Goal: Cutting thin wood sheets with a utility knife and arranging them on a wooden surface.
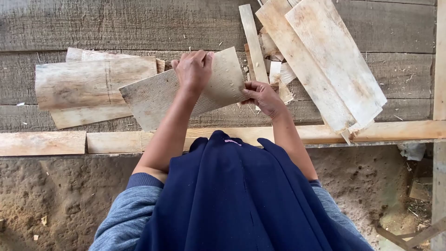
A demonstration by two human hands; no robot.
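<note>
The left hand (193,69) lies curled over the far edge of a thin wooden sheet (186,95), fingers folded down onto its top edge and gripping it. The right hand (264,96) pinches the same sheet at its right end, thumb on the near face and fingers tucked behind. The sheet is pale, rough-sawn veneer with fine grain lines running along its length; its long axis runs left to right, tilted so the right end sits farther from the person than the left. It rests above a weathered grey plank bench (93,28).

Just left of the sheet, and partly under it, lies a stack of flat wooden pieces (88,83), similar in colour, with long sides running left to right. To the right, 2 broad pale boards (334,65) slant from the upper middle down toward the right, over a heap of narrow offcut strips (260,51). A light wooden rail (51,142) edges the bench on the near side. Below it is bare brown earth (55,195). No packages or labels show.
</note>
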